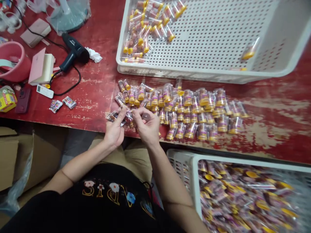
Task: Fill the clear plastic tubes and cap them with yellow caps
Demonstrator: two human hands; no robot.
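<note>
Both hands meet at the table's near edge, in front of the rows of tubes. My left hand [114, 132] is closed, thumb on top, on small printed cards [111, 116] that stick out on both sides of the thumb. Close beside it, my right hand [149, 129] is curled with thumb and forefinger pinched together. A clear plastic tube [145, 117] shows inside its fingers, mostly hidden. What lies between the two sets of fingertips is too small to make out. Just beyond stand many clear tubes with yellow caps [188, 97] and purple labels.
A white perforated crate [206, 73] with yellow-capped tubes stands at the back. Another crate [195, 187], full of them, sits below the table at right. Leftward lie a hair dryer [73, 50] with its cord, printed packets [69, 102], a phone [23, 100] and a pink basket [20, 61].
</note>
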